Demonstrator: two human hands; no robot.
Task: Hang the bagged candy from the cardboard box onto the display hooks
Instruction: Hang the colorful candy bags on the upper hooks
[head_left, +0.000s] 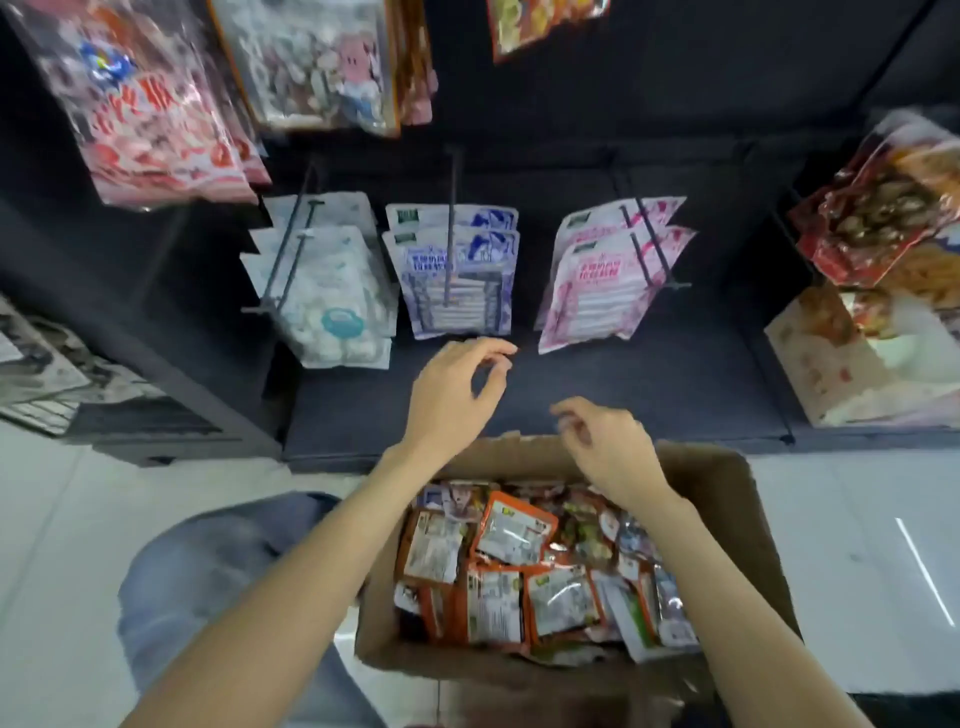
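The dark display rack (649, 119) fills the upper part of the view, beyond the fingers of both hands. Its low dark shelf (649, 384) lies just ahead of them, with bare room between the hanging bags and the box.

The cardboard box (727, 499) stands open on the pale floor (62, 509), below both hands; its far edge is torn and lies under the right wrist. Inside are many small candy bags (514, 561), mostly orange and clear, too many and too mixed to count.

Three display hooks (451, 218) are visible in the lower row, each carrying two or more bags: white bags (332, 291) to the left of the left fingers, blue bags (457, 280) straight beyond them, pink bags (608, 286) beyond the right fingers. Larger bags hang above: a pink-red one (150, 104) at far left, a pale cartoon one (317, 62) beside it, and red-brown ones (883, 208) at far right.

The left hand (457, 395) hovers just under the blue bags, fingers loosely curled, holding nothing. The right hand (602, 441) hovers over the far edge of the box, fingers (566, 415) also loosely curled and released, grasping nothing. The two hands are near each other but apart.
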